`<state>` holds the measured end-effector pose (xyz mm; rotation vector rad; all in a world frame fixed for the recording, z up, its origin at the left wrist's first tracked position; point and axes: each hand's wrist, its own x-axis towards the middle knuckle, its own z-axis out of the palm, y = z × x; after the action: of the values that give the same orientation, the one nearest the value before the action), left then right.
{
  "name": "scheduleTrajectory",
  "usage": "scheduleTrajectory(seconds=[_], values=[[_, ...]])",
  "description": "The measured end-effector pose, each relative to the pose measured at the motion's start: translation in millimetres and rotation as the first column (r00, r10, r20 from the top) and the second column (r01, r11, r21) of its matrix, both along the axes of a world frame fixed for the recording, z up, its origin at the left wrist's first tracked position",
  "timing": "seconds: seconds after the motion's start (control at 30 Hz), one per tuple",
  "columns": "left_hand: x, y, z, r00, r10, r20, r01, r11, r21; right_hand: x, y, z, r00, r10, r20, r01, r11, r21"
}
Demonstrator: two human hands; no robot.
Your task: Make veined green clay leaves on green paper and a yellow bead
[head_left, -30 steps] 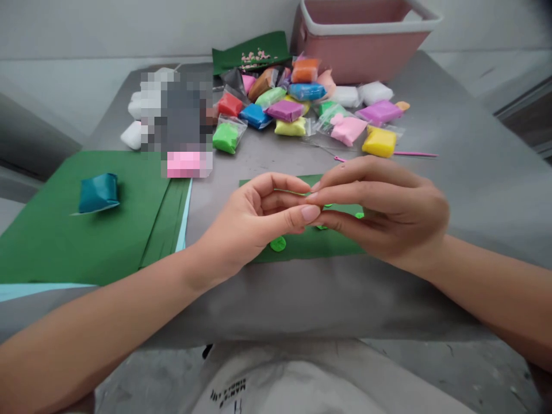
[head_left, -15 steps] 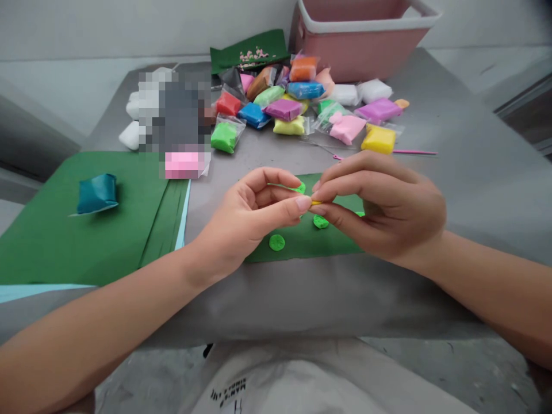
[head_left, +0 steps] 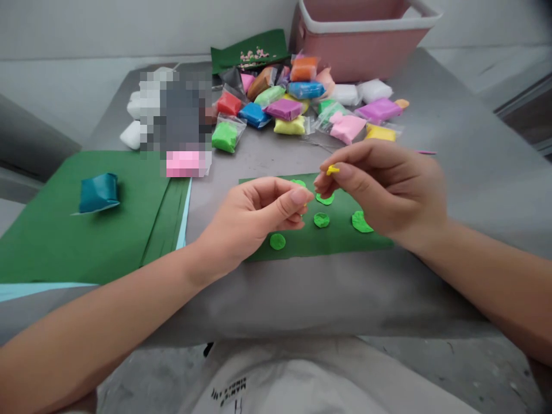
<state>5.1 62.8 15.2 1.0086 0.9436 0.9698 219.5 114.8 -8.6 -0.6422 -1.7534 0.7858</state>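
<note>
Between the thumb and fingers of my right hand (head_left: 383,192) is a small piece of yellow clay (head_left: 332,170), one end sticking out past the thumb. To its left, my left hand (head_left: 263,210) is closed in a pinch, and a tiny speck of yellow shows at its fingertips, mostly hidden. Both hands hover over a dark green sheet (head_left: 297,250). Flat bright green clay discs lie on the sheet, among them a plain round one (head_left: 278,241), a creased one (head_left: 321,219) and a larger one (head_left: 361,222) partly behind my right hand.
Bagged clay in many colours, such as a green pack (head_left: 225,137) and a yellow pack (head_left: 380,133), spreads across the back. Behind it stands a pink basket (head_left: 345,54). At left, a teal packet (head_left: 99,192) rests on large green sheets (head_left: 52,241). Part of the view is pixelated.
My hands have drawn apart from fingertip contact. My right hand has risen and turned with the yellow clay piece, while my left fingers have curled in. More green discs show.
</note>
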Motion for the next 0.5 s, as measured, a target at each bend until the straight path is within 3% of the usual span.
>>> scheduleTrajectory(seconds=[0.23,0.5], values=[[-0.9,3.5,-5.1,0.999,0.007,0.043,-0.007,1.0,0.011,6.1,-0.7,3.4,0.991,0.124,0.041,-0.119,0.986,-0.115],[0.7,2.7,-1.1,0.996,0.071,0.046,-0.071,0.997,0.002,0.9,1.9,-0.9,0.987,0.152,-0.045,-0.156,0.981,-0.112]])
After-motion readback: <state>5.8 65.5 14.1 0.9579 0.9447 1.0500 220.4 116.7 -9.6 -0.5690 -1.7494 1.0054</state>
